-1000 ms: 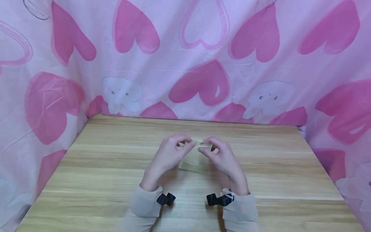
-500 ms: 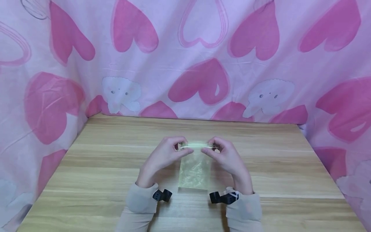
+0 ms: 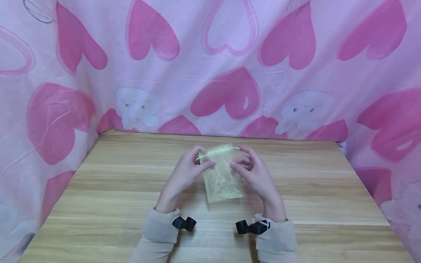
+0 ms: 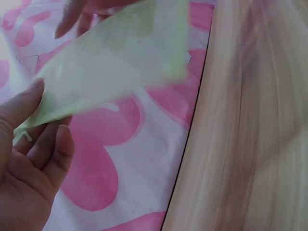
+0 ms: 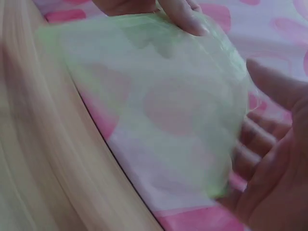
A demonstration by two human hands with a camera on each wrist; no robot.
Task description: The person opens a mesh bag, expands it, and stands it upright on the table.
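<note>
The left hand (image 3: 185,171) pinches a sheer pale-yellow rectangular fabric pouch (image 3: 222,179), long axis near-to-far; the right hand (image 3: 258,174), thumb and fingers apart, flanks its opposite edge.

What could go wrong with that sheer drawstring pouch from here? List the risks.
The sheer drawstring pouch may swing or slip: the left hand pinches it near one upper corner, while the right hand looks loosely placed by the opposite edge. If it slips, it would likely drop onto the wooden table.

The drawstring, close to both hands, might catch and tighten.
</note>
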